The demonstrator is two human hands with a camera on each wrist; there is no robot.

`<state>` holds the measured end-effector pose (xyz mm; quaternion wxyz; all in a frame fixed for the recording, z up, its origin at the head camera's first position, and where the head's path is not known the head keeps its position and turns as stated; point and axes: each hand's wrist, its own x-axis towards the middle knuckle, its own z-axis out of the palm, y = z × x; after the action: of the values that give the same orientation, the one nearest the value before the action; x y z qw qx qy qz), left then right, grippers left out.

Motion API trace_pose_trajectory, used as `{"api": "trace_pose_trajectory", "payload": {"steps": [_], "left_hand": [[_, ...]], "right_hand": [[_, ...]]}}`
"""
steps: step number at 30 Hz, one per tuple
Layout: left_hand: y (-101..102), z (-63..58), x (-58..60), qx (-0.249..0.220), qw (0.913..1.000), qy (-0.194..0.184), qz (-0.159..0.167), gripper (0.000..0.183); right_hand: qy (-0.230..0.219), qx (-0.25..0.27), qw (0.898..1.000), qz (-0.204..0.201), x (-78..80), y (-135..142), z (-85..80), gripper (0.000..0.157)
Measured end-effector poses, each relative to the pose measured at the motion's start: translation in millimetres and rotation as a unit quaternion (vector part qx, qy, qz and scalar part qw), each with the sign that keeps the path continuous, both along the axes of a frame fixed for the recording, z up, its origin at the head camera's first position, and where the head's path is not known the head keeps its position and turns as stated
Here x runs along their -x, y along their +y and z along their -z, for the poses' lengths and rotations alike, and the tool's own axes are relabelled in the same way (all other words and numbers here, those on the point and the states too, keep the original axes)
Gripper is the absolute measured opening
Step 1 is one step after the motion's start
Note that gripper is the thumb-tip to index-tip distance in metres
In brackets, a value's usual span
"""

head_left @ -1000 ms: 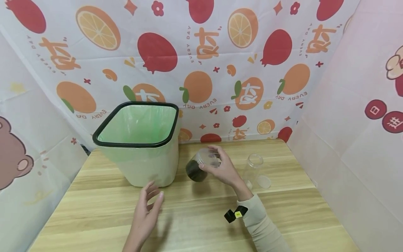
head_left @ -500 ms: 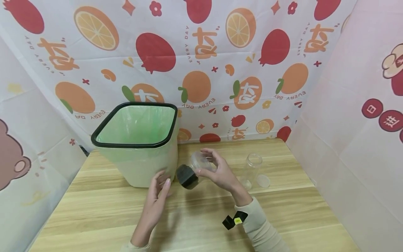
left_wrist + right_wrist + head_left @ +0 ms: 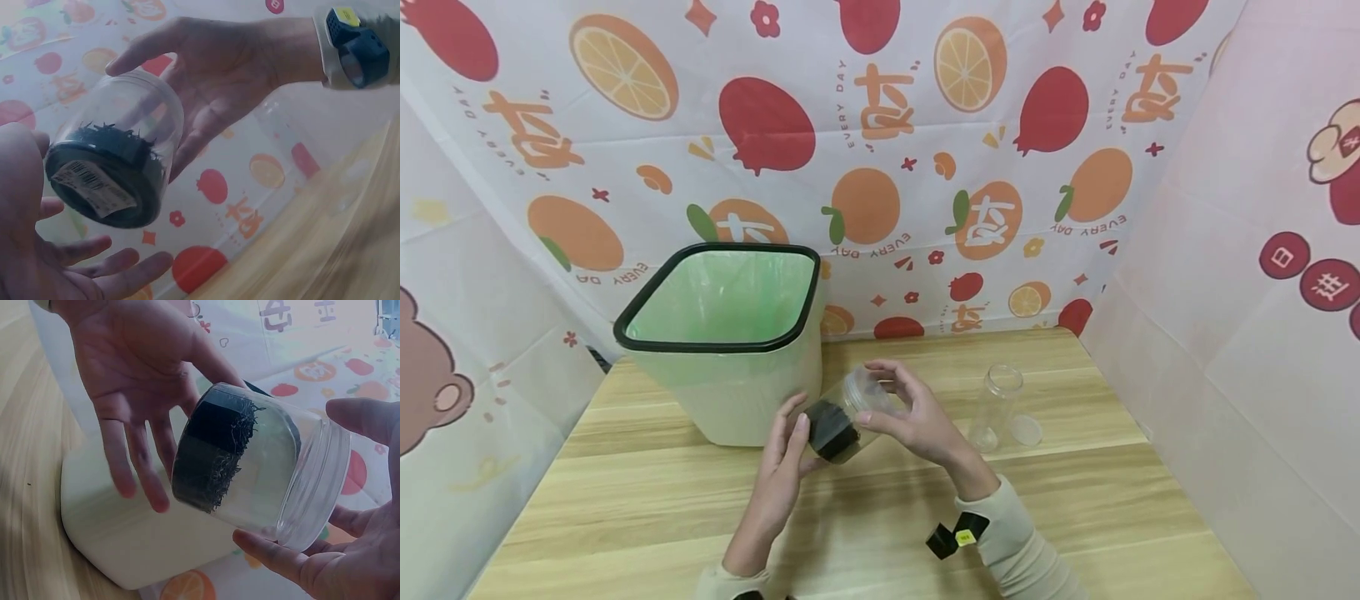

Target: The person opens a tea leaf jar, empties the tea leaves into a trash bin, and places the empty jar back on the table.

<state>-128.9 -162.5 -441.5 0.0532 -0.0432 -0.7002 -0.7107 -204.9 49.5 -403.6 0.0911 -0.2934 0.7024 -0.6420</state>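
A clear jar (image 3: 871,393) with dark thin shreds (image 3: 215,447) packed at its base is held tilted above the table, base toward the lower left. My right hand (image 3: 925,421) grips it round the ridged mouth end, thumb on one side and fingers on the other. Beside the base is my left hand (image 3: 781,467), its fingers spread and extended, thumb close to the jar. A white barcode label (image 3: 94,190) shows on the underside in the left wrist view.
At the left stands a pale bin (image 3: 760,392) with a black rim and green inside. On the right a tall clear jar (image 3: 997,404) stands beside a round translucent lid (image 3: 1026,430). Patterned cloth (image 3: 895,283) hangs behind the wooden table (image 3: 625,500).
My right hand has brought the jar left and slightly down, toward my left hand. The left hand has moved up and right, to the jar's base.
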Motion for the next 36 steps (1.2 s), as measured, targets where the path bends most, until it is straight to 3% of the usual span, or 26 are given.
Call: {"api": "trace_pose_trajectory", "payload": {"steps": [6,12,21,29,32,36], "left_hand": [[5,-3.2,0.8,-0.063,0.9973,-0.017,0.034,0.048],[8,-3.9,0.5,-0.071,0.9968,-0.019,0.032,0.048],[7,-3.1,-1.9,-0.044,0.9988,0.012,-0.016,0.041],[12,-0.6,-3.9,0.025,0.9961,0.045,-0.071,0.044],[16,0.2,-4.1,0.020,0.9951,0.054,-0.080,0.045],[18,-0.5,-4.7,0.012,0.9930,0.063,-0.099,0.043]], "right_hand": [[0.002,0.011,1.000,-0.020,-3.1,-4,0.2,0.064],[0.004,0.005,1.000,-0.028,-4.9,-4,0.2,0.064],[0.033,-0.084,0.996,-0.014,-6.4,-2,-3.2,0.061],[0.012,-0.206,0.977,0.049,-12.5,-9,-16.9,0.058],[0.004,-0.216,0.974,0.071,-14.9,-12,-19.0,0.059],[0.012,-0.185,0.978,0.095,-16.6,-16,-17.0,0.053]]}}
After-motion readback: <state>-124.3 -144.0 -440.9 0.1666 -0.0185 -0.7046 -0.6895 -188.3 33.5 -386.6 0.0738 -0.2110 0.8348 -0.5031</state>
